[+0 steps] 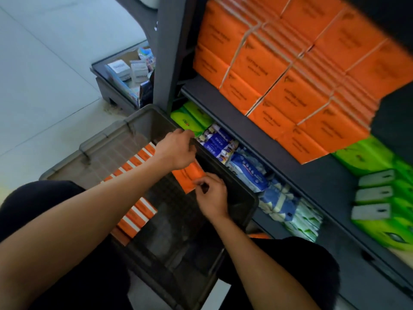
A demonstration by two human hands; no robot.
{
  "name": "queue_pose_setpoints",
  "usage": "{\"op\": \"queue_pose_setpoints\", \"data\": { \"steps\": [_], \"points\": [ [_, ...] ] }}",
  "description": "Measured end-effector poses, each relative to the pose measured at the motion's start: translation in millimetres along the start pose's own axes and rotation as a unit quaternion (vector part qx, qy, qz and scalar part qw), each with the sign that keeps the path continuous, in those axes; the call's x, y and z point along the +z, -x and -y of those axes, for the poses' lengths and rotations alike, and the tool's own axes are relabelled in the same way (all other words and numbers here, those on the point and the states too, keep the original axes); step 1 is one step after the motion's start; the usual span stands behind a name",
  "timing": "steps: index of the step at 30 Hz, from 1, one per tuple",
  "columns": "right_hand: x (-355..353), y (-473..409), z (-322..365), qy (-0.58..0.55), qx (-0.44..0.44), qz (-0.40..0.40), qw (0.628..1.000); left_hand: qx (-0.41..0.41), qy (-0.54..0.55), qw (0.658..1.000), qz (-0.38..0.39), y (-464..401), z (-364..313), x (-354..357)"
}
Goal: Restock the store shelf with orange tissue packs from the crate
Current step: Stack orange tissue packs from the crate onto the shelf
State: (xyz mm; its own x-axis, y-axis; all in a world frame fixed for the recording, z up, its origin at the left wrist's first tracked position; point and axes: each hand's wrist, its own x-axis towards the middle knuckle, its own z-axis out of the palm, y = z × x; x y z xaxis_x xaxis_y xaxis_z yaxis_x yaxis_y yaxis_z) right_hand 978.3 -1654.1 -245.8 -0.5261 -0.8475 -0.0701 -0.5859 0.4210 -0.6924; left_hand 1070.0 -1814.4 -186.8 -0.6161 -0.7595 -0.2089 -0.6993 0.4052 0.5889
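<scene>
arms: bare, no sleeves seen | legs (33, 215): dark trousers

We see the dark crate (93, 151) open at the top, its middle floor bare, while orange tissue packs (136, 211) line its left wall. Our left hand (178, 151) and right hand (212, 198) crowd the far end around one orange pack (188, 175). On the shelf (257, 121) above, stacked orange packs (279, 70) fill the front edge. Below it, blue and green packs (245, 168) block the lower bay just beside the crate's rim.
</scene>
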Motion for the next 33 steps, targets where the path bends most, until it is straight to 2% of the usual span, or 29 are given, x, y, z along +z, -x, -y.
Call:
{"op": "queue_pose_setpoints", "data": {
  "steps": [2, 5, 8, 10, 13, 16, 20, 25, 30, 33],
  "points": [
    [-18, -1, 4, -0.014, -0.011, -0.021, 1.000, -0.058, 0.058, 0.996, -0.022, 1, -3, -2],
    [-41, -5, 13, -0.047, -0.019, -0.057, 0.997, -0.130, 0.178, 0.975, -0.010, 3, -7, 0],
    [-64, -11, 23, -0.058, -0.045, -0.085, 0.994, -0.193, 0.353, 0.916, -0.003, 11, -19, 4],
    [-76, -18, 28, -0.053, -0.058, -0.090, 0.993, -0.215, 0.430, 0.877, -0.016, 13, -25, 4],
    [-96, -30, 41, -0.065, -0.085, -0.101, 0.989, -0.224, 0.518, 0.825, -0.021, 12, -34, -4],
    [-112, -45, 57, -0.068, -0.134, -0.118, 0.982, -0.189, 0.611, 0.769, -0.002, 10, -48, -16],
    [-136, -66, 85, -0.071, -0.169, -0.116, 0.976, -0.132, 0.660, 0.738, -0.049, 11, -66, -46],
    [-173, -96, 129, -0.047, -0.268, -0.141, 0.952, -0.050, 0.669, 0.737, -0.086, 3, -89, -97],
    [-211, -145, 166, -0.017, -0.318, -0.209, 0.925, 0.030, 0.612, 0.785, -0.097, -29, -128, -146],
    [-234, -181, 180, -0.020, -0.307, -0.240, 0.921, 0.076, 0.519, 0.842, -0.126, -64, -149, -170]
  ]
}}
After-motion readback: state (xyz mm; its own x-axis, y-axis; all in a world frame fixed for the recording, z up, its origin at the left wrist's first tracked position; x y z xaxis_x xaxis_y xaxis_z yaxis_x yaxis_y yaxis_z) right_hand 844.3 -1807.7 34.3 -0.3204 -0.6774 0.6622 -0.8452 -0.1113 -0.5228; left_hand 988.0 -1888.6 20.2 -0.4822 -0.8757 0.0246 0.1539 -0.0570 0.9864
